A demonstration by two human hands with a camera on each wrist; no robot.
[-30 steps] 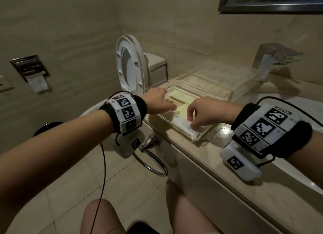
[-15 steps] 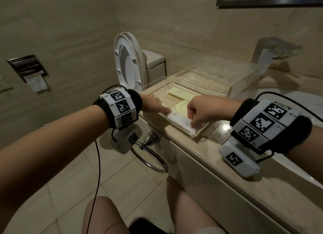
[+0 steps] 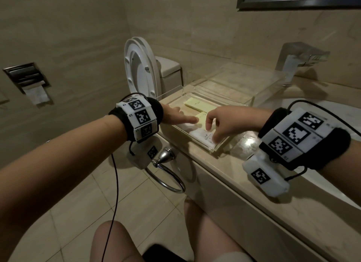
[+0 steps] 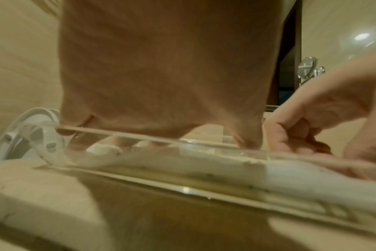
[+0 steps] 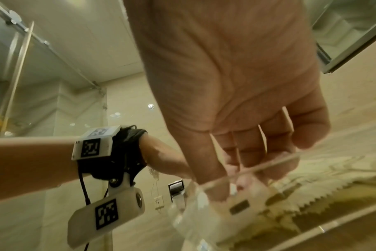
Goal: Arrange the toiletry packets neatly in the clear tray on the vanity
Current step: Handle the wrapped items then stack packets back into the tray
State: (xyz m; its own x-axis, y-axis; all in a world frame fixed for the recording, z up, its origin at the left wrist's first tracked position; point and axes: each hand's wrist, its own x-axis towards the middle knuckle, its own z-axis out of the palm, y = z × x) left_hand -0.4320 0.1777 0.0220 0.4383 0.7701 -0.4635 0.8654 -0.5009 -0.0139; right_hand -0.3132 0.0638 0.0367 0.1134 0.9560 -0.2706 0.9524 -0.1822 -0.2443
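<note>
Hands work inside the clear tray [image 3: 219, 148] at the vanity surface's [image 3: 254, 183] edge: left hand [image 3: 175, 116], fingers extended, steadies the white packet [image 3: 203, 137]; right hand [image 3: 226, 123], fingers bent, presses its near end. Straightening seems underway; next, squaring it beside the yellow packets [image 3: 197, 105].

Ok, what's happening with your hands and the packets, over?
Left hand open, fingers flat in clear plastic tray. Right hand fingertips pressing white printed packet. Two pale yellow packets behind. Nothing blocking.
</note>
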